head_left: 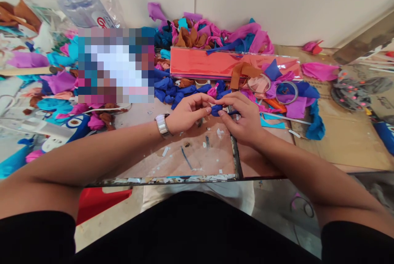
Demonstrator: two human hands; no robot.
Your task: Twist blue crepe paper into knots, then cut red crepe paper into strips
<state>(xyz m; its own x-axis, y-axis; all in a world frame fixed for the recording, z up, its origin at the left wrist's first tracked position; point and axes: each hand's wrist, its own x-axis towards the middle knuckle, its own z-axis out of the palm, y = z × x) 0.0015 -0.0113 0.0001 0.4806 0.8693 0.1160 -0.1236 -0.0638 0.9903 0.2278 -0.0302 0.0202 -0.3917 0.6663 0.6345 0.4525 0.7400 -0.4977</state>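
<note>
Both hands meet over the middle of the worktable. Between their fingertips is a small piece of blue fabric. My left hand, with a metal watch on its wrist, pinches the fabric from the left. On the other side my right hand has thumb and fingers closed on the same piece, and a dark, thin object shows within its grip. Blue fabric pieces lie just behind the hands.
A flat red package lies behind, before a heap of coloured fabric. Tape rolls are at right, near cardboard. A bottle stands back left, and a white tool lies left.
</note>
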